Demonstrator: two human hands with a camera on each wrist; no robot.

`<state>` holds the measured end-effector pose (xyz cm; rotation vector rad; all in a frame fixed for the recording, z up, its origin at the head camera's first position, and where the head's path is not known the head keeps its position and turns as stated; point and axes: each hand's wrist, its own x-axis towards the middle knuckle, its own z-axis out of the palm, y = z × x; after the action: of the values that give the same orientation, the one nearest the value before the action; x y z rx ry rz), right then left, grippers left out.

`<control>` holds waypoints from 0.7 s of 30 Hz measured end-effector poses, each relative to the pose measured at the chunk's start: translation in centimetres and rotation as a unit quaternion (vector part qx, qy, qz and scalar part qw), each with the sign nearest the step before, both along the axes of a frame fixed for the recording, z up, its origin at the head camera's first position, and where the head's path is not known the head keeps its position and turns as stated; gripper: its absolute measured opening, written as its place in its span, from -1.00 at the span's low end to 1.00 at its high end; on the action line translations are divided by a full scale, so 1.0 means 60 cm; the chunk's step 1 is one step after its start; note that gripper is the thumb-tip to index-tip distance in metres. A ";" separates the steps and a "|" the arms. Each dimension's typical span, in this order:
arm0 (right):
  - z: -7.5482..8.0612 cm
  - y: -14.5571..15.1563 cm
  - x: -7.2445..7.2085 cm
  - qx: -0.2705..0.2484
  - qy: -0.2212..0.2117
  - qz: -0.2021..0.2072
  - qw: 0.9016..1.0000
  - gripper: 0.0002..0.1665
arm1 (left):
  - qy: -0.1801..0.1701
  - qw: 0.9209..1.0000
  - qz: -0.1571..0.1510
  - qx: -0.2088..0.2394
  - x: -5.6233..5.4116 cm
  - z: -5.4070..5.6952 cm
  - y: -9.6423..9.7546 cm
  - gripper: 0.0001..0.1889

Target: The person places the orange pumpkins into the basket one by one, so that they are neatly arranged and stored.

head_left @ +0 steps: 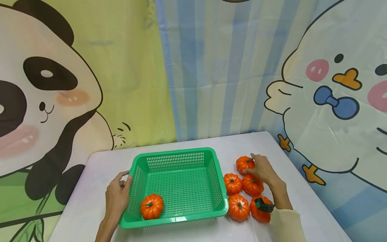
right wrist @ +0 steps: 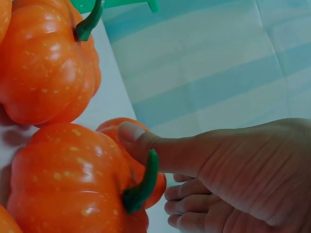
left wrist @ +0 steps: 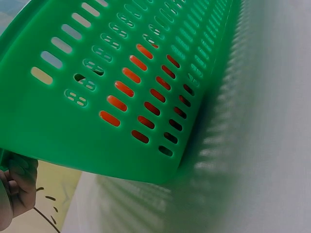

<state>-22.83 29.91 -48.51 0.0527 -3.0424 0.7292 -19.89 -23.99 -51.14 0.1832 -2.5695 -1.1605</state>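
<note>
My right grip [head_left: 263,169] is at the farthest orange pumpkin [head_left: 244,164], thumb and fingers apart at its right side. In the right wrist view the thumb overlaps that pumpkin; I cannot tell whether contact is firm enough to hold it. My left grip [head_left: 118,195] is closed on the left rim of the green slotted basket [head_left: 178,188], its fingers curled at the edge in the left wrist view.

Outward from the right grip, four further pumpkins were noted on the white tabletop [head_left: 239,144], all right of the basket: the middle-right pumpkin [head_left: 253,186] just below my thumb, the middle-left pumpkin [head_left: 232,185] just beside the basket wall, the near-left pumpkin [head_left: 239,208] and the near-right pumpkin [head_left: 260,216], the last partly hidden by a black device [head_left: 264,205] near my beige sleeve [head_left: 288,223].

One pumpkin [head_left: 152,207] sits inside the basket, in its near-left corner, stem up; its orange shows through the wall slots. Behind the tabletop hangs a curtain [head_left: 208,67] printed with a panda and a chick.
</note>
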 end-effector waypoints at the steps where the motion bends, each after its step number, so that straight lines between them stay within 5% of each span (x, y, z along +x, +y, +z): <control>1: -0.003 0.001 -0.001 0.001 -0.001 0.001 1.000 0.04 | 0.000 1.000 0.000 -0.001 0.000 0.000 0.000 -0.59; 21: -0.016 0.005 -0.013 -0.012 0.010 0.008 1.000 -0.11 | -0.004 1.000 0.005 -0.004 -0.001 0.000 0.000 -0.60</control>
<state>-23.63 30.19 -49.47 0.0847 -3.0164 0.7618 -19.93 -23.98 -51.12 0.1987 -2.5762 -1.1478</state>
